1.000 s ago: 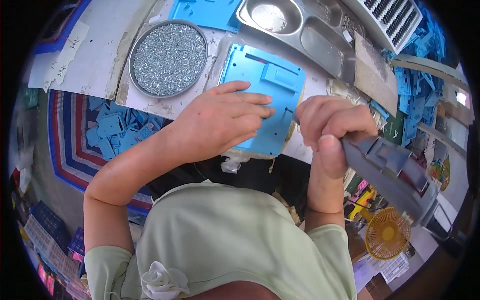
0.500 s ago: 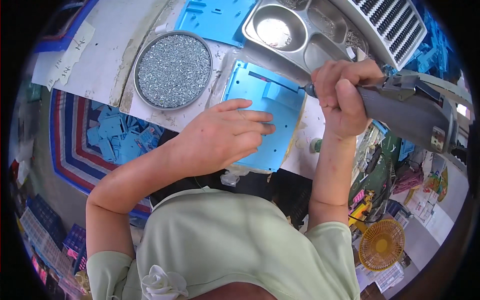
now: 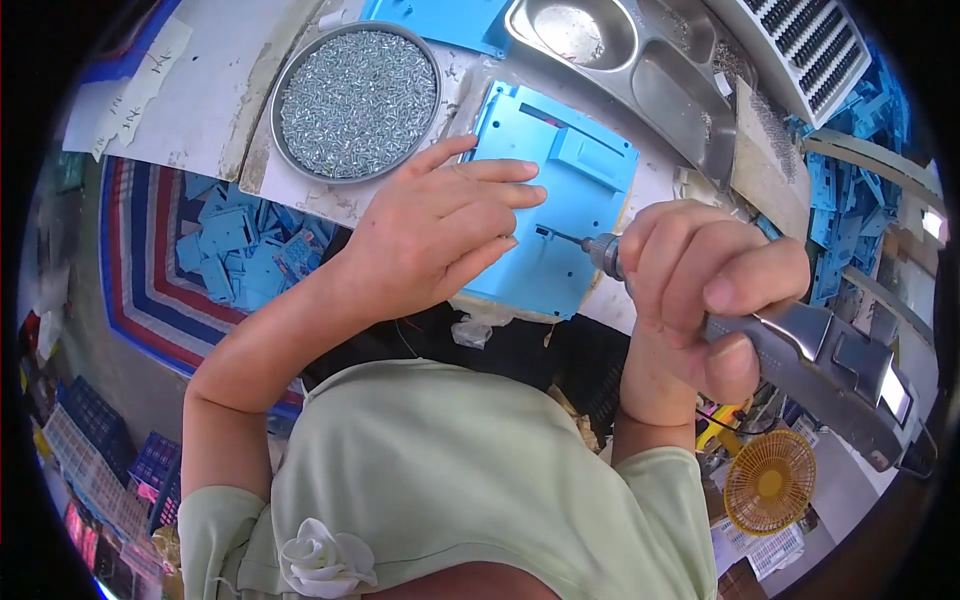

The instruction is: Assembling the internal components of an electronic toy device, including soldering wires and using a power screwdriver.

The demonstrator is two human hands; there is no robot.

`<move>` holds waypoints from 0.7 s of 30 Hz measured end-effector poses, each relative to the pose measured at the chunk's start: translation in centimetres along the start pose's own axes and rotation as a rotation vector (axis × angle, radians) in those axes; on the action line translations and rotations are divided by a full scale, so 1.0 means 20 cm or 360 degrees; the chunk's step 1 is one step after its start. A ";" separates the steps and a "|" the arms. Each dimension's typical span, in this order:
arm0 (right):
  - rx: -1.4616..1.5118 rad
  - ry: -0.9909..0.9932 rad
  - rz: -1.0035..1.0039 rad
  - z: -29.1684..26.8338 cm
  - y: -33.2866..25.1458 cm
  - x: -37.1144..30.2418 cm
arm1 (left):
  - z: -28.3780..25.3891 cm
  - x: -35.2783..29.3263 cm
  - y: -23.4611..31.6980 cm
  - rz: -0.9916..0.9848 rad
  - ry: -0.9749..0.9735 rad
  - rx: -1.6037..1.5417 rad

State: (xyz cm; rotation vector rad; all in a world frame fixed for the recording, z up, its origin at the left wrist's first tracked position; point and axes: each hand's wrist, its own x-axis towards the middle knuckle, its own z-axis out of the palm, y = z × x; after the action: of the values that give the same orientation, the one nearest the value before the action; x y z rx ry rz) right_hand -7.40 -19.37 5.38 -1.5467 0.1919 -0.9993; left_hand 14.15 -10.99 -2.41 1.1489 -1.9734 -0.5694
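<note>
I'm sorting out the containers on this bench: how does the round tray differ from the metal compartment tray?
The round tray is a circle with one well; the compartment tray is oblong and divided into several wells. The round tray is heaped full of small silver screws, while the compartment tray looks nearly bare. The round tray lies beyond the left hand; the compartment tray lies beyond the right hand. Both are grey metal.

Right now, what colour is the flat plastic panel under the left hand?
Light blue; the plastic panel under the left hand shows clearly in the head view.
</note>
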 end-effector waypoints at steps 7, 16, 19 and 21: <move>0.0008 0.0101 0.0109 0.06 -0.01 -0.01 | 0.01 0.00 0.00 -0.0004 0.0005 -0.0014; -0.0076 0.0109 0.0038 0.11 0.04 -0.03 | 0.01 0.00 0.00 -0.0047 0.0004 0.0004; -0.0085 0.0132 0.0026 0.11 0.02 -0.04 | 0.01 0.00 -0.01 -0.0039 -0.0005 0.0035; -0.0094 0.0161 0.0015 0.10 -0.02 -0.04 | 0.02 0.01 -0.01 -0.0022 -0.0008 0.0021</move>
State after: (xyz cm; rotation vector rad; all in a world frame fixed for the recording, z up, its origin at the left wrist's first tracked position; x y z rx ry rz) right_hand -6.66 -17.25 5.55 -1.5483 0.3013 -1.0735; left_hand 13.94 -11.31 -2.65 1.1710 -1.9774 -0.5676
